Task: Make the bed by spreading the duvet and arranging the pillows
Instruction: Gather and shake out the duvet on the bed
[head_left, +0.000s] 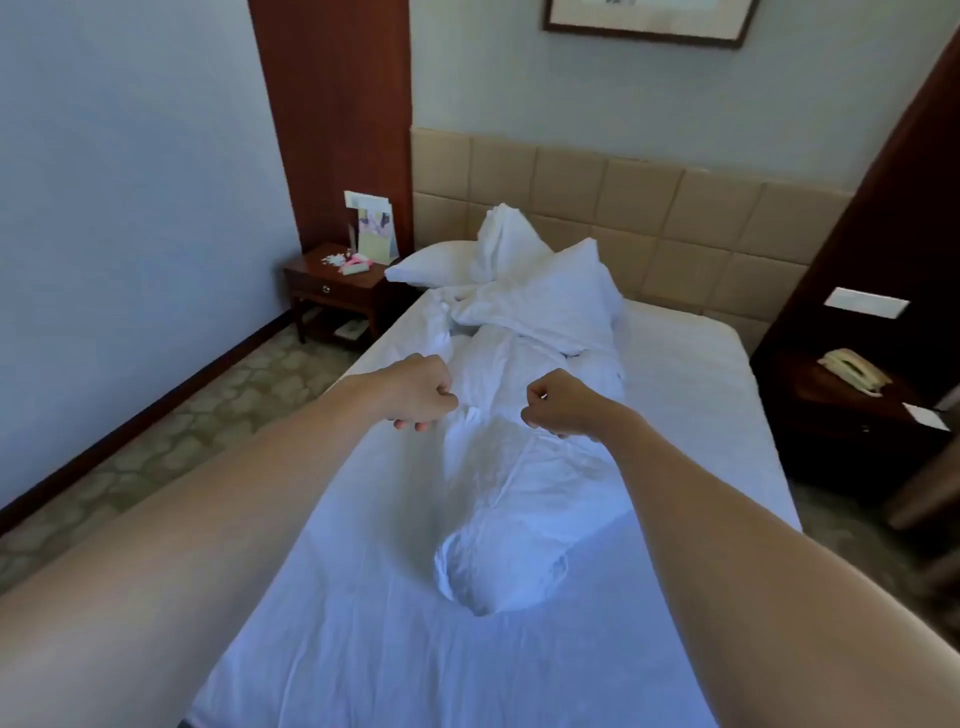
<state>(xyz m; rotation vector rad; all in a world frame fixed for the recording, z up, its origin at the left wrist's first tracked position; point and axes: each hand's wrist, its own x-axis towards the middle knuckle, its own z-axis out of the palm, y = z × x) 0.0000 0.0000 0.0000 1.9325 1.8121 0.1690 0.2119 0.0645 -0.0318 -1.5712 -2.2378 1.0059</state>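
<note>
Duvet (519, 467): white cotton, heavily creased, bunched into one long ridge down the middle of the bed (337, 649), its near end rolled into a rounded lump, its far end running up to the pillows. Bed sheet: white, smooth weave, faint wrinkles, flat on either side of the duvet. Pillows, white and soft: one (431, 262) lying flat at the head of the bed on the left, one (506, 236) standing crumpled against the headboard (701, 208), one (561, 296) slumped over the far end of the duvet. Headboard: tan, padded, square panels. I see my left hand (421, 395) at the left flank of the duvet ridge, fingers curled into a fist, pinching a fold of the cloth. My right hand (561, 410) sits at the right flank, fingers curled tight likewise, duvet fabric gathered beneath the knuckles. Both fists grip the duvet about midway along the bed. Nightstand (332, 286): dark polished wood, one drawer, left of the bed's head, bearing cards and small items. Telephone (852, 371): beige, on a dark wooden stand right of the bed.
</note>
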